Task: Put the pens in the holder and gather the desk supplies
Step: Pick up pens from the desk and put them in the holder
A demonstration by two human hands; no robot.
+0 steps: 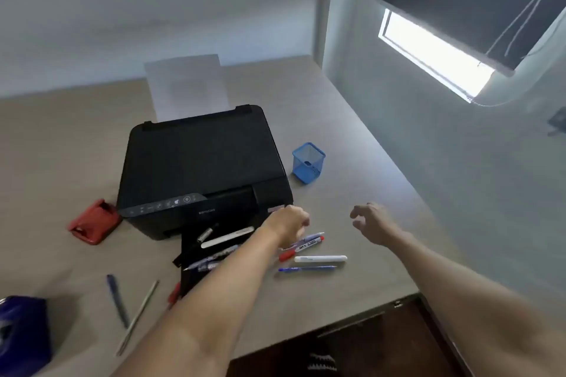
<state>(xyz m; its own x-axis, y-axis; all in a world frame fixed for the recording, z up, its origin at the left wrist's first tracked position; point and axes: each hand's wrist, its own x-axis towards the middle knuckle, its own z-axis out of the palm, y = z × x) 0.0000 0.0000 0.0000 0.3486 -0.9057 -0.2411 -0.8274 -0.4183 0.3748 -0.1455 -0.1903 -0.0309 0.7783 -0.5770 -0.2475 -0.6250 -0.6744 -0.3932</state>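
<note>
**Both hands over pen cluster, holder empty-looking at right of printer**

At far left, a dark blue object is cut off by the frame edge; a red stapler-like item lies beside the black printer. Two pens are scattered on the bare desk front-left, well apart from either hand. More pens lie on a black pad in front of the printer. The left hand is curled, fingers together, just above the red-capped markers; whether anything is gripped cannot be told. A white pen and a blue pen lie just below. The right hand hovers with fingers apart, holding nothing. The blue mesh holder stands upright beyond both hands, near the printer's right side. Bare desk is seen right of the holder up to the wall edge.
</note>
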